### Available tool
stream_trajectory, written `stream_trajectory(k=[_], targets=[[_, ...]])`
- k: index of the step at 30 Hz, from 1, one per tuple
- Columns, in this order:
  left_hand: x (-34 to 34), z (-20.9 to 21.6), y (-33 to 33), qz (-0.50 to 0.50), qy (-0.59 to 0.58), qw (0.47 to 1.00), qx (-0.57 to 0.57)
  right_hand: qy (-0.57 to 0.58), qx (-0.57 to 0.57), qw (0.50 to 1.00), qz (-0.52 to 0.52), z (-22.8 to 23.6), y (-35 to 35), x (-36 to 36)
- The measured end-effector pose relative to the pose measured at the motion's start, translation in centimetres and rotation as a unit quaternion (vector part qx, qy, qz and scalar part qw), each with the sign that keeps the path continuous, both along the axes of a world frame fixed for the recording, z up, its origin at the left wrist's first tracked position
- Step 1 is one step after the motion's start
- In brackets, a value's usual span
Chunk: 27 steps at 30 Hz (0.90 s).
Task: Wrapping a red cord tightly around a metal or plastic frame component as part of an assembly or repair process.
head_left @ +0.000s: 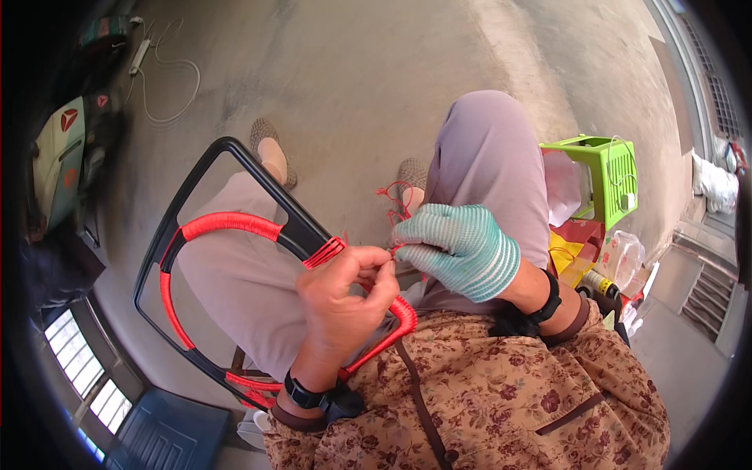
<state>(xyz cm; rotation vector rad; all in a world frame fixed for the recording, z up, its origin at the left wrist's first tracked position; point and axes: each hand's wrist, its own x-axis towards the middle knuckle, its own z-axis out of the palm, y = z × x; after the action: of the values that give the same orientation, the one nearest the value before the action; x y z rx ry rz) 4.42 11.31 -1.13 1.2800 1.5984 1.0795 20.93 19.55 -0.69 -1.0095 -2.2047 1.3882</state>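
Note:
A black frame with rounded corners lies across my lap, mostly over my left thigh. Tightly wound red cord covers a curved bar inside it and parts of its lower edge. My left hand, bare, is closed in a pinch beside the frame's right corner, its fingertips at a strand of red cord. Close against it, my right hand, in a pale green and white striped glove, pinches the same strand. Loose red ends stick out beyond the gloved fingers. The exact grip point is partly hidden by the fingers.
A lime green plastic crate stands on the floor to the right, with bags and a clear plastic container nearby. A white power strip with cable lies at the far left. A dark blue plastic stool or seat is at the lower left.

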Motion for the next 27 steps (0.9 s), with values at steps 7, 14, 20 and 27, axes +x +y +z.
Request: stream_trajectory(k=[7, 14, 20, 27], targets=[[-0.5, -0.7, -0.6, 0.102, -0.137, 0.984, -0.052, 0.090, 0.007, 0.996, -0.001, -1.8, 0.6, -1.1], [-1.0, -0.9, -0.7, 0.133, -0.280, 0.950, -0.044, 0.127, -0.147, 0.956, -0.219, -1.2, 0.8, -1.3], [-0.4, -1.2, -0.9, 0.108, -0.270, 0.956, 0.024, 0.078, 0.022, 0.994, -0.077, -0.4, -1.1, -2.0], [0.4, -1.2, -1.2, 0.131, -0.268, 0.954, 0.020, -0.029, 0.145, 0.986, -0.076, 0.7, -2.2, -1.2]])
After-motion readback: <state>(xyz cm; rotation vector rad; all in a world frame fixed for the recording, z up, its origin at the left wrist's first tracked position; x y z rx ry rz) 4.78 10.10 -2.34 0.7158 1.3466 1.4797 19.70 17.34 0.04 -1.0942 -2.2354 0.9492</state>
